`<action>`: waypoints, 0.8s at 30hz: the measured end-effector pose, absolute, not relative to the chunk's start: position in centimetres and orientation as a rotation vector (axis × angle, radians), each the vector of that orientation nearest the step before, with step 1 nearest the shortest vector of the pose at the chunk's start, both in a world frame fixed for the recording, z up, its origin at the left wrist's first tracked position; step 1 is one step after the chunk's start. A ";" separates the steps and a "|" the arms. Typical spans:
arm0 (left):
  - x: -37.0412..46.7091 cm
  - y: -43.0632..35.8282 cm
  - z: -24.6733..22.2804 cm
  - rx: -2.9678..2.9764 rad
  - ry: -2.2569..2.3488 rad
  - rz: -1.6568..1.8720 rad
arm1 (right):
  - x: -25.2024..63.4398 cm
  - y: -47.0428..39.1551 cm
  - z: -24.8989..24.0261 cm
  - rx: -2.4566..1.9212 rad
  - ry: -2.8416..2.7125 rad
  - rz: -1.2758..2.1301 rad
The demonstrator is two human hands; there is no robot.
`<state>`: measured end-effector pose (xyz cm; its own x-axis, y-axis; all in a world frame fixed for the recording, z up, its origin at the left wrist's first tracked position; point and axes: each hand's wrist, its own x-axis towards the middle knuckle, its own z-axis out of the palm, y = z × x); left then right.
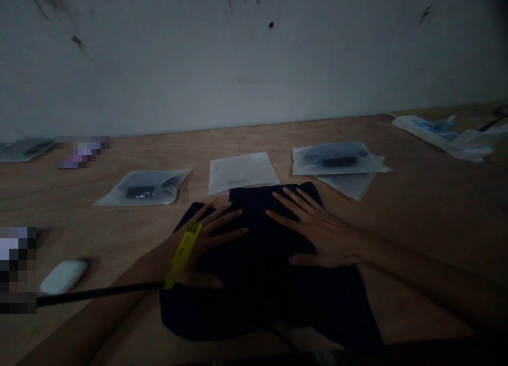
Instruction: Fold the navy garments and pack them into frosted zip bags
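A dark navy cloth garment lies spread on the wooden table in front of me; in the dim light its exact kind is hard to make out. Flat on its left part rests my left hand, fingers spread. My right hand presses on its upper right part, fingers also apart. A yellow tag with a printed code, joined to a black cord, lies across the back of my left hand. Just beyond the cloth's far edge is a flat white packet.
Frosted plastic bags with dark contents lie left and right on the table. A white rounded case sits near left. Crumpled plastic wrapping lies far right. A wall stands behind.
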<state>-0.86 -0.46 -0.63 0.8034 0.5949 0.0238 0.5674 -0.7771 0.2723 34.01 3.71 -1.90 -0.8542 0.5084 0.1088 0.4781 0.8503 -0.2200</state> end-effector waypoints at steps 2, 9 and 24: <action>-1.0 -0.4 -0.7 2.739 0.920 0.163 | 34.0 4.1 -1.9 -0.725 -2.862 0.268; -1.3 -0.4 -1.3 2.769 0.964 0.111 | 33.7 2.9 -2.1 -0.817 -2.663 0.137; -2.2 0.5 -1.9 2.850 0.949 0.083 | 33.8 3.4 -1.9 -0.808 -2.833 0.248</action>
<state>-2.18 0.48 -1.88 0.8000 0.5999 0.0089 0.5923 -0.7922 0.1470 33.81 3.44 -1.86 -0.8350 0.5346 0.1307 0.5037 0.8380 -0.2099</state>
